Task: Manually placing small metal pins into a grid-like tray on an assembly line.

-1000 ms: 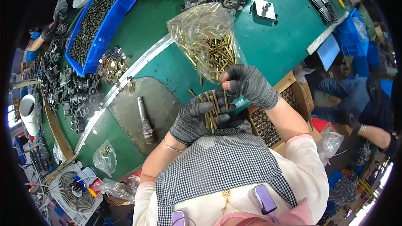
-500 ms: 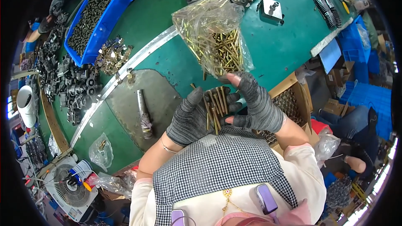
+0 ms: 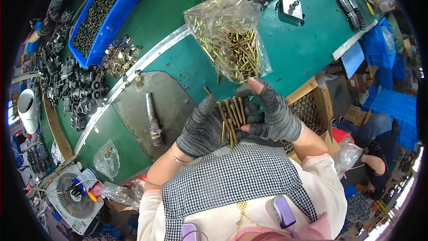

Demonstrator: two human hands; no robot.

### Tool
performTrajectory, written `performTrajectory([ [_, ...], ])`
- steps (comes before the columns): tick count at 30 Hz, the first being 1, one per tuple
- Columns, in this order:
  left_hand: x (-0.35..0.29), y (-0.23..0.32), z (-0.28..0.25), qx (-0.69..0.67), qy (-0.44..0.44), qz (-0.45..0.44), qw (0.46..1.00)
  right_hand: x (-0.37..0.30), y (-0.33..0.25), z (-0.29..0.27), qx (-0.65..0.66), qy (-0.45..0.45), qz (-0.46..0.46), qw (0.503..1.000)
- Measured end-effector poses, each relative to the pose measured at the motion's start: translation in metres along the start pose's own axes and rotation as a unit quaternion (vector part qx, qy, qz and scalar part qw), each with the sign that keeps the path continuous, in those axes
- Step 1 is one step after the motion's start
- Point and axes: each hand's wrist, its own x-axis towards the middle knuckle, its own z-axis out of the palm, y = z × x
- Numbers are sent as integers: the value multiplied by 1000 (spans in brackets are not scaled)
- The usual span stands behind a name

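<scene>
Both my hands wear grey fingerless gloves and meet at the table's near edge, above my checked apron. Several long brass-coloured screws [image 3: 232, 115] lie between them, mostly side by side with their heads away from me. My left hand [image 3: 199, 127] cups the bundle from the left, its thumb along the side. On the right, my right hand [image 3: 277, 115] curls its darkened fingertips around the same bundle, thumb raised. Just beyond my hands, a clear plastic bag [image 3: 223, 18] spills more such screws [image 3: 244, 56]. One loose screw [image 3: 207, 90] sticks out near my left thumb.
A metal rod with a wrapped handle [image 3: 153, 118] lies left on the green table. Farther left are a blue bin of small dark parts [image 3: 99, 20] and piled metal castings [image 3: 82, 87]. A metal block fixture [image 3: 290, 9] stands far right; a carton of parts [image 3: 323, 102] is beside my right forearm.
The screws between my hands have shifted and line up more evenly, with more heads showing. A person at the far right has moved, and their bent arm now shows more.
</scene>
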Motion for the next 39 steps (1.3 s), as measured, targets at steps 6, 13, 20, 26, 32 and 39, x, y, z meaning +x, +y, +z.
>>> performTrajectory([
  [6, -1, 0, -5, 9, 19, -15, 1000, -3, 4, 0, 4, 10, -13, 1000],
  [13, -1, 0, -8, 38, 50, -38, 997, -2, 2, -1, 10, -9, -9, 1000],
  [20, 4, 1, -3, -9, -13, -29, 999, -4, 4, -1, 16, -23, 2, 1000],
  [26, 13, 3, -14, -52, -39, -67, 996, 0, 2, 1, 37, -19, 7, 999],
  [32, 10, -3, -21, -5, 10, -85, 996, -36, 50, -72, -192, 196, 194, 942],
  [39, 12, 0, -37, 1, 16, -61, 998, -26, 105, -140, -602, 271, 215, 720],
])
